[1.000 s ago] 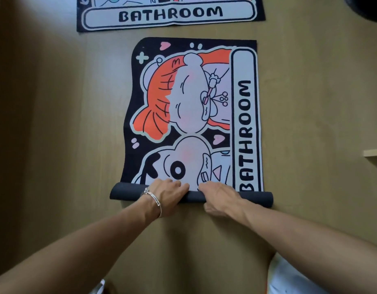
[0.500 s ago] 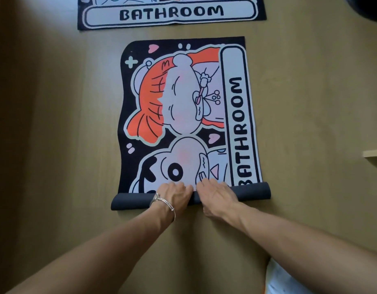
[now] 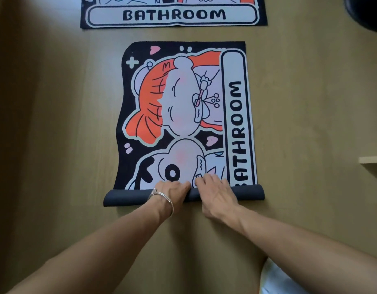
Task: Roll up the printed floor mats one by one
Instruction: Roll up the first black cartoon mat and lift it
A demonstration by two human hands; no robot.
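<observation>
A printed floor mat (image 3: 183, 107) with an orange-haired cartoon figure and the word BATHROOM lies flat on the wooden floor. Its near end is wound into a dark roll (image 3: 250, 193) that spans the mat's full width. My left hand (image 3: 172, 193), with a silver bangle at the wrist, grips the middle of the roll, fingers curled over its far side. My right hand (image 3: 215, 192) grips the roll right beside it, fingers spread over the top and the thumb on the near side. A second BATHROOM mat (image 3: 172, 15) lies flat farther away.
Bare wooden floor (image 3: 56, 124) surrounds the mats. A pale shelf edge (image 3: 372, 159) juts in at the right. A dark round object (image 3: 367, 11) sits in the top right corner. White cloth (image 3: 276, 281) shows at the bottom right.
The roll has turned a little farther onto the mat and now covers the bottom of the letter B. Both hands moved forward with it and sit closer together.
</observation>
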